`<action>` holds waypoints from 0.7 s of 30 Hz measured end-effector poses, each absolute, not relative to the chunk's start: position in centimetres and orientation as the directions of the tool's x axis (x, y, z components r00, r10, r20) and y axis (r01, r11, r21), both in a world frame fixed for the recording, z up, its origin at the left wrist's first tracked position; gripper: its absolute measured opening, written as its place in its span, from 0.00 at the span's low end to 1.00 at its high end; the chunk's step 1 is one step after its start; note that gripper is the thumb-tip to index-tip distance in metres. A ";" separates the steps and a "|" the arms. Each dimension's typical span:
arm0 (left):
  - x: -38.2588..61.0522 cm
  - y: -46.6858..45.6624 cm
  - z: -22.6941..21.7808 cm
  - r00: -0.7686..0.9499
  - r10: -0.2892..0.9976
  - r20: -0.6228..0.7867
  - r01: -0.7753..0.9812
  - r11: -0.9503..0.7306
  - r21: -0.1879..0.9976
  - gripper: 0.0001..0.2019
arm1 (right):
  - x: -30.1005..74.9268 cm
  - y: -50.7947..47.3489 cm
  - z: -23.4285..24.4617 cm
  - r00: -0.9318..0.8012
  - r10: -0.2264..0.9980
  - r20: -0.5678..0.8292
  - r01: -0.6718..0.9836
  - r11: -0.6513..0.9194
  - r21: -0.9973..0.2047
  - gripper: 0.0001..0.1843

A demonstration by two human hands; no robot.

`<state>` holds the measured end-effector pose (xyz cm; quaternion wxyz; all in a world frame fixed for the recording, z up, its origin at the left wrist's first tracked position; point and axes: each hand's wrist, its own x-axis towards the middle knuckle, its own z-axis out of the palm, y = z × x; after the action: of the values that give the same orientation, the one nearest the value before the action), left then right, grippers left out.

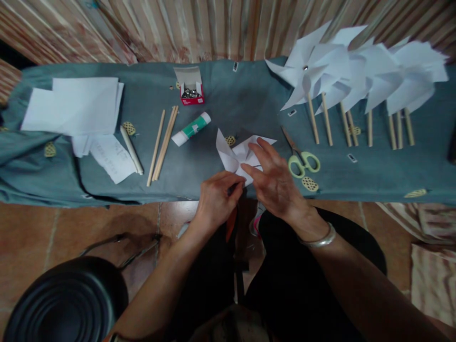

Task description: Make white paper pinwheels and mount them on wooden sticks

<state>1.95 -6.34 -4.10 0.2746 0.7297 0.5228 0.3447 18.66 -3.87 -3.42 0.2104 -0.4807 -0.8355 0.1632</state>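
Note:
A partly folded white paper pinwheel [231,161] lies near the front edge of the cloth-covered table, its blades raised at left and right. My left hand [218,195] is closed, with thumb and forefinger pinching the lower corner of the paper. Over the right side of the same pinwheel, my right hand [273,183] has its fingers spread, and the tips touch the paper near its middle. Just right of that hand lie scissors [301,162] with light green handles. Up and to the left is a green and white glue stick [192,128].
Finished pinwheels [374,71] on sticks lie in a row at the right. A small red box [192,99] of metal fasteners stands open at the back. Wooden sticks [166,142], a rolled white stick [131,149] and paper sheets [81,107] lie left. A black stool [64,304] stands below.

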 end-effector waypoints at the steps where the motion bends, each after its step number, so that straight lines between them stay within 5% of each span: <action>1: 2.0 -6.3 -4.1 0.213 0.952 0.219 0.572 -0.303 0.762 0.07 | 18.6 -3.9 -3.4 -0.441 0.877 0.193 0.742 0.477 -0.472 0.20; 10: 1.4 -7.3 -4.2 0.226 0.931 0.287 0.574 -0.365 0.733 0.08 | 18.1 -3.9 -3.6 -0.430 0.871 0.239 0.759 0.491 -0.427 0.17; 15: 0.9 -8.3 -4.1 0.260 0.883 0.391 0.644 -0.461 0.611 0.10 | 18.1 -3.7 -4.0 -0.439 0.850 0.293 0.790 0.520 -0.325 0.17; 21: 1.2 -7.4 -4.1 0.379 0.859 0.344 0.743 -0.505 0.440 0.14 | 17.9 -3.8 -4.1 -0.433 0.860 0.271 0.795 0.506 -0.334 0.18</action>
<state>1.23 -7.43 -4.09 0.1067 0.8236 0.4861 0.2720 17.91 -3.81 -4.07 0.2064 -0.4910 -0.8428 0.0779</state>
